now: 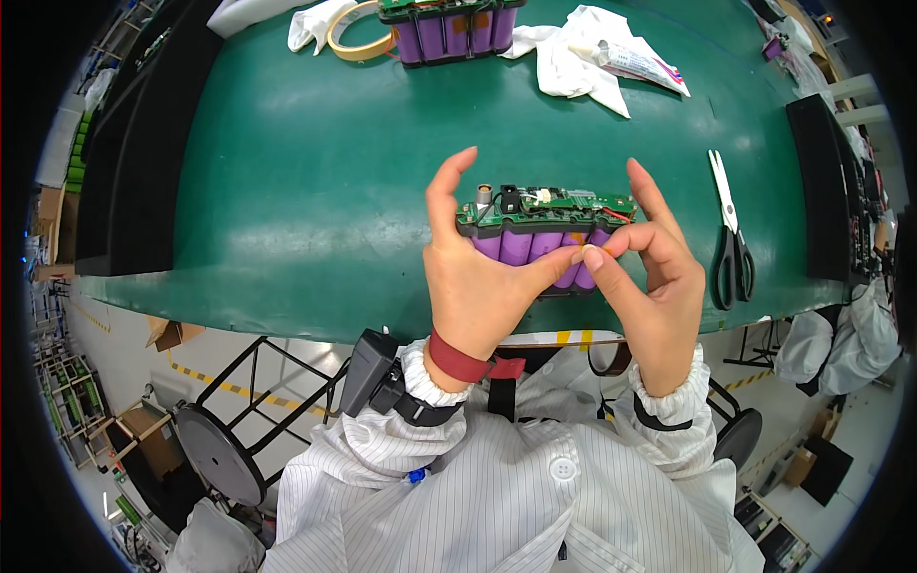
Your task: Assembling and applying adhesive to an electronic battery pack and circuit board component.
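The pack [516, 248], a row of purple cells under a green board [573, 201], sits on the green surface [315, 210] near its close edge, directly in front of the person. At the board's left end stand a silver connector [484, 197] and a black socket [510, 199]; a red wire runs at the right end. The hands flank the pack. The left hand [482, 282] has thumb and forefinger spread wide, the forefinger raised past the left end and the thumb tip before the cells; whether its other fingers grip anything cannot be told. The right hand [659, 286] brings thumb and forefinger nearly together beside that thumb tip, another finger raised; whether something thin is between them is unclear. A red band [457, 358] circles the left wrist. To the right lie scissors [730, 239], blades pointing away from the person. Along the far side are a second pack [454, 34], a tape roll [364, 54] to its left, and a white cloth [570, 69] to its right with a tube [638, 67] on it.
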Demonstrator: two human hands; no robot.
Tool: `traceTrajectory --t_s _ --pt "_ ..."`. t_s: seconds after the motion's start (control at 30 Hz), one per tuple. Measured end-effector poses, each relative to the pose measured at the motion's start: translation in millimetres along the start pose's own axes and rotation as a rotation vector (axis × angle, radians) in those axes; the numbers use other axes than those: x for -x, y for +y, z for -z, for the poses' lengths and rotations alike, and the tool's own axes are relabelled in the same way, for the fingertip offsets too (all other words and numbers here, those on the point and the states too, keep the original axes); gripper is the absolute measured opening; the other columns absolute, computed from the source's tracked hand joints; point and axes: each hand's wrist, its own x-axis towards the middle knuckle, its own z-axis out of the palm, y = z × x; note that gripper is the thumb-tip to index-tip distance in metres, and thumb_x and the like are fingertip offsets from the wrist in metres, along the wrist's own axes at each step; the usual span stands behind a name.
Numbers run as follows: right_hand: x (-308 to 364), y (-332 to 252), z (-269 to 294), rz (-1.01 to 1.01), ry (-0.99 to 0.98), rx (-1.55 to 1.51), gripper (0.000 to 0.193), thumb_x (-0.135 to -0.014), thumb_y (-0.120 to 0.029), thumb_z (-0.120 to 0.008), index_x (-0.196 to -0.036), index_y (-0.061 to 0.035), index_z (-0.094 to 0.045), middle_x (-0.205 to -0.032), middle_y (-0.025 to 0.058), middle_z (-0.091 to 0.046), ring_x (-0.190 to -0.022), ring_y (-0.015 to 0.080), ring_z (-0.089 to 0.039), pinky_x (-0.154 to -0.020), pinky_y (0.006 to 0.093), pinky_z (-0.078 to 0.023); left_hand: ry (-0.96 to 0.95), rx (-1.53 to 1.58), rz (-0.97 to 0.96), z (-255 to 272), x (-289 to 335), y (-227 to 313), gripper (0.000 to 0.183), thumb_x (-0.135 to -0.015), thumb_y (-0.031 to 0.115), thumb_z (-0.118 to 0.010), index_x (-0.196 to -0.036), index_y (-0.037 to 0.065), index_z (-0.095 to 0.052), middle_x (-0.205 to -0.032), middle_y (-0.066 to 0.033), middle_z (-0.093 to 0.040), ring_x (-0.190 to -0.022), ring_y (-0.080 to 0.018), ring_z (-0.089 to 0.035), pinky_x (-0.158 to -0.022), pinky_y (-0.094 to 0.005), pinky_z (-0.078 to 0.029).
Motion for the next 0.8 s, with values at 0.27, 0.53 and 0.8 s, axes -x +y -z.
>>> traceTrajectory --t_s 0.27,0.53,0.8 --pt "1.6 -7.6 2.0 -0.051 -0.013 -0.068 0.012 -0.077 -0.004 -0.076 -0.076 -0.0011 -0.064 -0.136 0.0355 -0.048 -0.135 0.0320 -0.044 -0.093 0.0345 -0.044 -0.001 -0.017 -0.006 0.4 -0.6 -0.5 0.096 -0.057 0.011 -0.092 -0.136 0.008 -0.037 -0.093 -0.0129 -0.069 -0.083 -0.0226 -0.071 -0.074 -0.0335 -0.057" --pt "1.3 -3.4 -2.2 -0.066 0.011 -0.017 0.012 -0.077 -0.007 -0.076 -0.077 -0.0017 -0.065 -0.137 0.0345 -0.048 -0.134 0.0327 -0.046 -0.097 0.0371 -0.042 -0.007 0.031 0.030 0.3 0.6 -0.5 0.095 -0.058 0.012 -0.092 -0.136 0.008 -0.037 -0.095 -0.0141 -0.069 -0.084 -0.0236 -0.071 -0.075 -0.0341 -0.057" --pt "1.7 -3.0 -2.8 -0.077 0.022 0.019 0.013 -0.078 -0.009 -0.077 -0.076 -0.0013 -0.065 -0.136 0.0340 -0.049 -0.136 0.0333 -0.043 -0.100 0.0391 -0.040 -0.001 -0.005 0.029 0.7 0.7 1.0 0.095 -0.058 0.013 -0.092 -0.136 0.008 -0.038 -0.094 -0.0142 -0.069 -0.084 -0.0237 -0.071 -0.074 -0.0342 -0.057"
